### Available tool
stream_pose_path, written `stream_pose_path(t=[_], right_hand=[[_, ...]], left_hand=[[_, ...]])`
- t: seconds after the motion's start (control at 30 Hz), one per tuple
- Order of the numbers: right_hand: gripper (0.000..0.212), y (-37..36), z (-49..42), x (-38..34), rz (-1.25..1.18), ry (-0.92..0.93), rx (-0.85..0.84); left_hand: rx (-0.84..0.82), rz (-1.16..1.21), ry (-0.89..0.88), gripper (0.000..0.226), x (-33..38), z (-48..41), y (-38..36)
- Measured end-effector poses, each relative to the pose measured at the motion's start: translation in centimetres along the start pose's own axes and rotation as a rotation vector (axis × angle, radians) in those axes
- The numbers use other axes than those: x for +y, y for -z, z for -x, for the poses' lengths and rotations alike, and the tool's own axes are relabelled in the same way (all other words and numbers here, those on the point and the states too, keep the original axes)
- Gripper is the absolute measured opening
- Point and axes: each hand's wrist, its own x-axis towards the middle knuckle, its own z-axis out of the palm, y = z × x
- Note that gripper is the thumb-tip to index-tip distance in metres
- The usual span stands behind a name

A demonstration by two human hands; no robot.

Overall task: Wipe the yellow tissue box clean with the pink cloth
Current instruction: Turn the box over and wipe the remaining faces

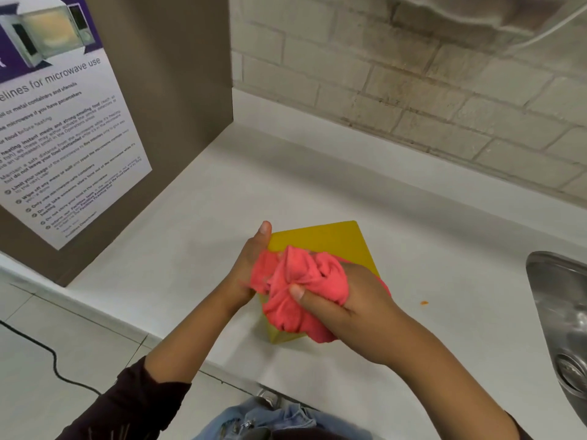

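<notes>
The yellow tissue box stands on the white counter, turned corner-on toward me. My left hand grips its left side, thumb pointing up along the edge. My right hand is closed on the bunched pink cloth, which presses against the box's top and near face. The cloth and my hands hide most of the box's near half.
A steel sink lies at the right edge. A brown panel bearing a microwave-use poster stands to the left. A brick wall runs behind. A small orange crumb lies on the counter. A black cable crosses the floor.
</notes>
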Motion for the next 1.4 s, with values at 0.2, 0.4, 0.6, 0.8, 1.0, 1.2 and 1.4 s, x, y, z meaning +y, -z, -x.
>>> stream_pose_path(t=[0.2, 0.4, 0.6, 0.8, 1.0, 1.2, 1.4], right_hand=[[0.017, 0.7, 1.6, 0.3, -0.372, -0.076, -0.103], [0.020, 2.7, 4.1, 2.1, -0.774, -0.274, 0.029], [0.035, 3.6, 5.9, 5.8, -1.440, -0.193, 0.661], [0.036, 2.0, 6.0, 7.9, -1.859, -0.303, 0.771], [0.043, 1.3, 3.5, 6.2, -1.713, -0.358, 0.809], [0.050, 2.2, 3.8, 5.5, -1.736, -0.257, 0.683], [0.045, 4.1, 5.0, 7.0, -1.804, -0.137, 0.747]], left_hand=[[0.148, -0.218, -0.115, 0.055, 0.4, -0.2, -0.3], [0.195, -0.303, -0.052, 0.052, 0.3, -0.9, 0.0], [-0.126, -0.380, 0.014, 0.047, 3.0, -1.8, 2.5], [-0.386, -0.712, 0.269, 0.082, 7.6, -3.7, -0.8], [-0.370, -1.034, 0.334, 0.080, 8.4, -3.7, -4.1], [-0.421, -1.091, 0.251, 0.070, 8.2, -3.4, -3.0], [-0.540, -0.874, 0.117, 0.089, 8.0, -1.2, 1.4]])
